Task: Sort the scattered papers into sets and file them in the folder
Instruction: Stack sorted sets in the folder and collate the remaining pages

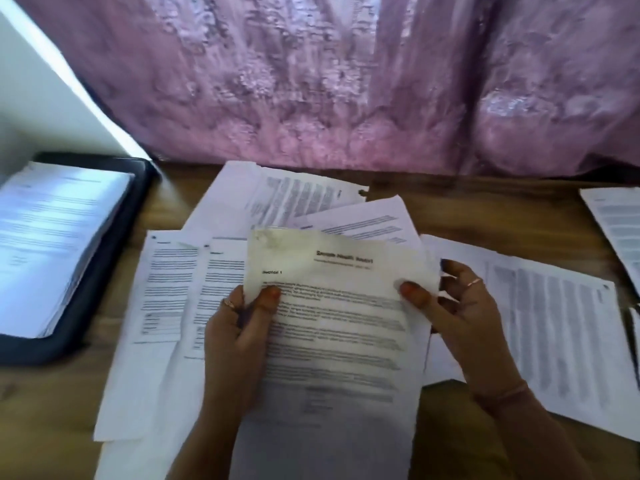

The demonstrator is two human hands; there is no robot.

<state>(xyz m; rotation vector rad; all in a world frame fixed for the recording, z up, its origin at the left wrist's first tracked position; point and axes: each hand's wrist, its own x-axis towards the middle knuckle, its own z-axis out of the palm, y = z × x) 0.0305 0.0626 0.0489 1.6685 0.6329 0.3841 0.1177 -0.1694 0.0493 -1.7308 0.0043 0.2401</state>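
A printed sheet [332, 320] (title line blurred, a section heading is visible) is held raised over the bench [460, 202] so its heading can be read for sorting. The left hand [239, 344] is clamped on the sheet's left edge, thumb on top, fingers [230, 303] curled behind. The right hand [460, 317] is pinched on the right edge by the thumb; remaining fingers are spread loosely behind, apparently also separating further pages underneath. Scattered papers [298, 199] are left fanned across the bench centre, w/ more at the right [554, 327] and far right [616, 230], not yet grouped. The folder [104, 258] is laid open at left, near the papers, a stack [52, 244] already inside, presumably kept within reach for filing.
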